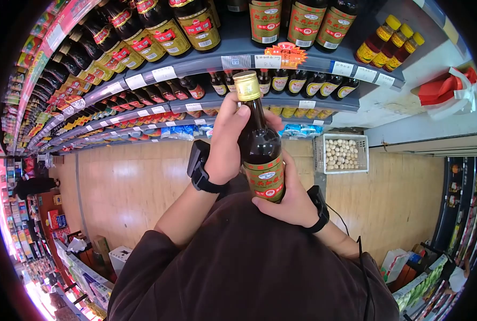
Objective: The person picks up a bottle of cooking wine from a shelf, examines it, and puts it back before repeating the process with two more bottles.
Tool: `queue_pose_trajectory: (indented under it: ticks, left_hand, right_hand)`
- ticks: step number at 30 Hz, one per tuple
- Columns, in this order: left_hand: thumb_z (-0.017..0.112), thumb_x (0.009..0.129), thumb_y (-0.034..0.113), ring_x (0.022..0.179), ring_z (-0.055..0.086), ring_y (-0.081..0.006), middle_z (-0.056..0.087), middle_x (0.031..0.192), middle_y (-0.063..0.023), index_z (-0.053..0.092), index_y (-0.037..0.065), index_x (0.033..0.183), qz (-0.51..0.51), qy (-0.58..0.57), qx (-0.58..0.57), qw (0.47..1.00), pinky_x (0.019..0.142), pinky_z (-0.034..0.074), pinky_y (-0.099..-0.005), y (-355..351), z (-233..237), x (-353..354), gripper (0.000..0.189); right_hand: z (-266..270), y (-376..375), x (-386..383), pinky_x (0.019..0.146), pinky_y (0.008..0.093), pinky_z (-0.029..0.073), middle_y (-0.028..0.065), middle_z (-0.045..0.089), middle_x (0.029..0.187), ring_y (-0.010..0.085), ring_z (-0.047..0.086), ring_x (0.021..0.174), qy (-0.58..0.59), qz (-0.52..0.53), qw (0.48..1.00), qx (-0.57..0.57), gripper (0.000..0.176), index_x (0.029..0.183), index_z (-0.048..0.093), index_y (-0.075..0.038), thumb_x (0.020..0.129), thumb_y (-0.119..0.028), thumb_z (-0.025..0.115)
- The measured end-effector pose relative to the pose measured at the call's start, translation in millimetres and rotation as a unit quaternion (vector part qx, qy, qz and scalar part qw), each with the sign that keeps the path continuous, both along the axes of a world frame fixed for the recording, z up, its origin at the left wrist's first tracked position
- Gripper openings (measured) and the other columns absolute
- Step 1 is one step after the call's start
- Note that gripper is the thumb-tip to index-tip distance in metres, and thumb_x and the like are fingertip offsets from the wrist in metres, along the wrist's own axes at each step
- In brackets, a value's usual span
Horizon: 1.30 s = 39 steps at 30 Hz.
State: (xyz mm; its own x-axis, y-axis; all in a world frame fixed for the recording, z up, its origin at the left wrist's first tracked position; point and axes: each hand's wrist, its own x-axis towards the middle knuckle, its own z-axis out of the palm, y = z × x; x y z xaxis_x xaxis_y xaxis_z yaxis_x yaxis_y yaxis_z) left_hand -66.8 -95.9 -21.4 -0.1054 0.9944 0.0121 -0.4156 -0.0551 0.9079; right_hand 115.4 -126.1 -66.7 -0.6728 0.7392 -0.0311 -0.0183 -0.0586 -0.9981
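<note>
While a dark glass bottle point(260, 142) is held upright at the centre of the frame, in front of the shelves point(313, 64), it appears to be under inspection rather than being set down. The left hand point(225, 142) is wrapped round the neck and shoulder, its fingers clenched on the glass just below the gold cap point(247, 85). The right hand point(288, 202) is closed round the base, beside the label point(265, 179). Any further move calls for a firm lower grip, since the glass looks smooth and heavy. Red and gold panels with Chinese characters are seen on the label, too small to be read. White price tags and an orange starburst tag point(285, 53) are fixed to the shelf edge; their writing cannot be made out.
</note>
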Motion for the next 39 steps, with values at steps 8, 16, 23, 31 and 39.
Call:
queue_pose_trajectory:
  ticks: [8,16,23,31,39]
  left_hand:
    - [0.042,0.102,0.04,0.092,0.069,-0.0308,0.065,0.094,-0.0157,0.04,0.005,0.131,0.002,-0.016,0.004,1.0,0.083,0.055,-0.0413,-2.7,-3.8,6.1,0.046]
    - [0.043,0.1,0.045,0.088,0.066,-0.0349,0.059,0.085,-0.0134,0.042,0.005,0.126,-0.053,-0.13,0.064,0.988,0.081,0.052,-0.0452,1.0,-16.8,-0.5,0.048]
    - [0.047,0.099,0.044,0.088,0.068,-0.0356,0.065,0.088,-0.0174,0.046,0.004,0.125,-0.127,-0.227,0.105,0.96,0.082,0.053,-0.0444,13.0,-30.1,-3.2,0.048]
    - [0.039,0.101,0.045,0.091,0.065,-0.0347,0.062,0.09,-0.0147,0.041,0.002,0.136,-0.086,-0.149,0.047,0.984,0.084,0.052,-0.0457,12.7,-18.2,2.1,0.055]
    - [0.041,0.104,0.042,0.094,0.069,-0.0259,0.069,0.096,-0.0164,0.046,0.001,0.134,0.013,0.049,-0.084,0.995,0.083,0.056,-0.0381,0.6,8.4,7.8,0.05]
  right_hand:
    - [-2.3,2.9,3.7,0.108,0.0362,0.039,0.0134,0.046,0.137,0.0196,0.047,0.128,-0.002,0.016,1.0,-0.006,0.092,0.15,0.019,0.0,0.082,-0.013,0.081]
    - [-2.5,11.6,9.9,0.105,0.0337,0.042,0.0102,0.052,0.13,0.016,0.051,0.122,0.106,0.043,0.974,-0.193,0.073,0.144,0.029,0.0,0.091,-0.019,0.075]
    - [1.8,15.0,10.7,0.099,0.0307,0.043,0.0065,0.054,0.124,0.0115,0.052,0.116,0.126,0.062,0.971,-0.193,0.056,0.133,0.037,-0.001,0.093,-0.019,0.072]
    - [12.1,1.3,2.4,0.093,0.0305,0.045,0.0114,0.055,0.114,0.012,0.054,0.105,0.025,-0.047,0.994,-0.098,0.059,0.124,0.035,0.0,0.089,-0.021,0.078]
    - [18.9,-7.4,-1.5,0.095,0.0338,0.045,0.0178,0.053,0.116,0.02,0.055,0.107,-0.08,-0.097,0.992,0.019,0.068,0.128,0.031,0.006,0.089,-0.027,0.077]
